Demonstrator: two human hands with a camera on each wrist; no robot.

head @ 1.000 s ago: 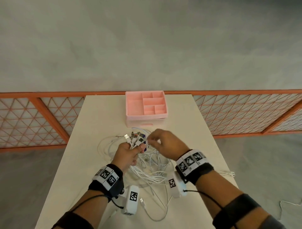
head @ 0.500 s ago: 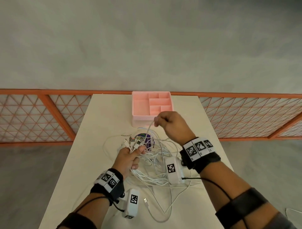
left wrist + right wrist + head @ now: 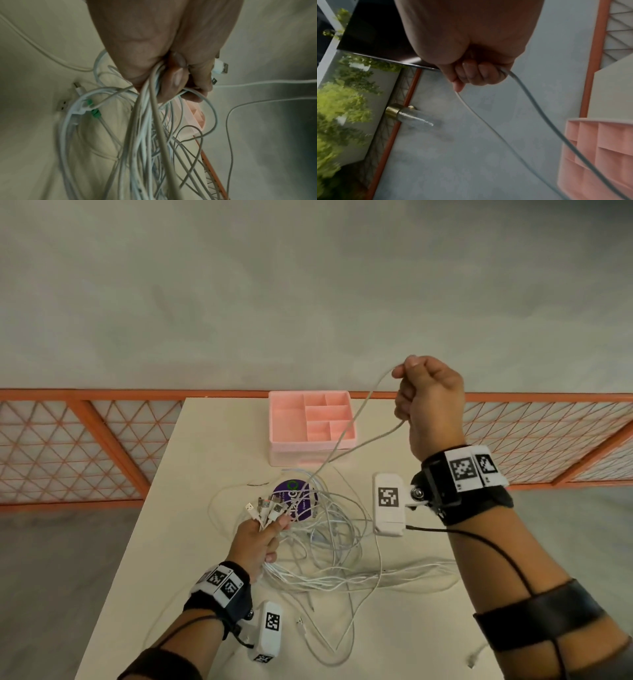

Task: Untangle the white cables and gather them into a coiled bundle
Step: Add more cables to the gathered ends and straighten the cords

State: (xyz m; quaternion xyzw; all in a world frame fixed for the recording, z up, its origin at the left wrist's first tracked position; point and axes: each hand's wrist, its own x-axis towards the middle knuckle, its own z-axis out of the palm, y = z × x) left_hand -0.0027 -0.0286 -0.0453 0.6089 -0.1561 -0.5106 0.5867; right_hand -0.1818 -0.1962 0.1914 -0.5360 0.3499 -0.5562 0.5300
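The white cables [image 3: 329, 546] lie as a loose tangle in the middle of the tabletop [image 3: 164, 508], and many strands run up into the left hand [image 3: 258, 542]. This hand makes a closed grip around a bunch of them, the fingers [image 3: 176, 79] curled tight on the strands, and several USB plugs [image 3: 265, 508] stick out above the fist. The right hand [image 3: 428, 402] is raised high above the far side of the tabletop, well apart from the left one. Its grip is also closed: thumb and curled fingers [image 3: 476, 74] pinch one single cable [image 3: 356, 422], which hangs from the fist in two lines down to the tangle. Under the tangle lies a round purple disc [image 3: 297, 501], partly covered by strands. Behind it, near the far edge, stands a pink organizer tray [image 3: 284, 419] with several compartments; the lifted cable passes in front of it. Beyond the tabletop runs an orange railing [image 3: 85, 440] with a mesh pattern.
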